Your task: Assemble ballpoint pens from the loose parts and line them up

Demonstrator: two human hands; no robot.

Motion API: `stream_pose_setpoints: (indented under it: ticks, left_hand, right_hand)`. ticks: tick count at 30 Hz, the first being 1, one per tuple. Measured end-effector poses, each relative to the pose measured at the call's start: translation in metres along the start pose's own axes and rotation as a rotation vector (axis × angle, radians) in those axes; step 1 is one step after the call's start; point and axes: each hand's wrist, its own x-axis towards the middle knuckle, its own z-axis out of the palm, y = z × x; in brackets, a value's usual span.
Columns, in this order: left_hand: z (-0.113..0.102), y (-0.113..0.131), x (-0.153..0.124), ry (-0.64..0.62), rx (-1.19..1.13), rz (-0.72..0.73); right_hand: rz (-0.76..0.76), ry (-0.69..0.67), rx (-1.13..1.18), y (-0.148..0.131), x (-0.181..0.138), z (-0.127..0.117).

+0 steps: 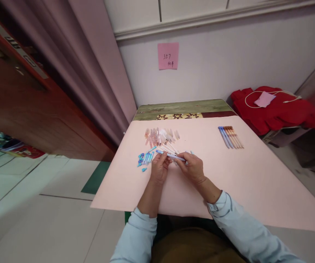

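Between my two hands lies a slim light-blue pen [171, 155], tilted slightly down to the right above the pink sheet. My left hand [160, 168] pinches it near its darker blue left end. At the right end, the fingers of my right hand [192, 167] close around it. Just left of my left hand are several blue and turquoise barrels [148, 158] and small blue caps [141, 157]. Beyond my hands, thin white sticks with dark tips [171, 148] fan out, partly hidden by my fingers. Behind these lies a pile of translucent brownish pieces [154, 137].
Several blue and brown pens [230, 137] lie in a neat row on the right of the pink sheet [228, 182]. A red cloth [277, 111] with a white cable [283, 92] lies past the table's right edge. A pink note [168, 56] hangs on the wall.
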Motion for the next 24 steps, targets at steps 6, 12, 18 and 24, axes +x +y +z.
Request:
stream_pose_setpoints:
  ticks: [6,12,18,24]
  left_hand:
    - [-0.0009,-0.0024,-0.0002,-0.006,0.099,0.06]
    - [0.0007,-0.0023,-0.0008,-0.005,0.12,0.06]
    - [0.0023,-0.0021,-0.0009,0.045,0.09,0.063]
    - [0.0062,-0.0008,-0.0029,0.003,0.144,0.05]
  right_hand:
    - [0.007,-0.064,-0.055,0.0005,-0.0014,0.0004]
    - [0.034,-0.13,-0.143,0.0013,-0.0024,0.0019]
    - [0.049,-0.07,-0.047,-0.0007,-0.002,0.0038]
    - [0.03,-0.011,-0.027,-0.0015,-0.0003,0.004]
